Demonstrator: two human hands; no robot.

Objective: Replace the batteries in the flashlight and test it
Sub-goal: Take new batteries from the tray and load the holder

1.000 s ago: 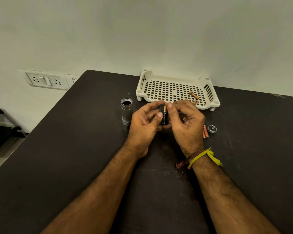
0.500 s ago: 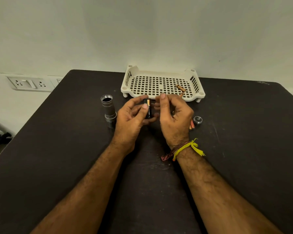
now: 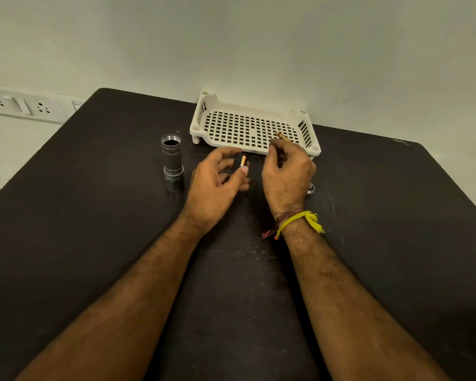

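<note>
My left hand (image 3: 215, 185) grips a black battery holder (image 3: 238, 163) with a copper-topped battery (image 3: 243, 160) seated in it, thumb on its side. My right hand (image 3: 286, 171) is off the holder, up at the front rim of the white perforated tray (image 3: 204, 125). Its loosely curled fingertips lie just short of a copper battery (image 3: 283, 136) in the tray, and I see nothing held in them. The silver flashlight body (image 3: 171, 158) stands upright, open end up, left of my left hand. The small silver tail cap (image 3: 310, 189) peeks out behind my right hand.
The dark table (image 3: 94, 243) runs to a wall at the back, with the tray against it. A white socket panel (image 3: 17, 105) sits on the wall to the left. The table's left edge drops off near the flashlight side.
My right hand let go of the holder and moved up and right to the tray battery. My left hand keeps the holder. The camera view shifted a little.
</note>
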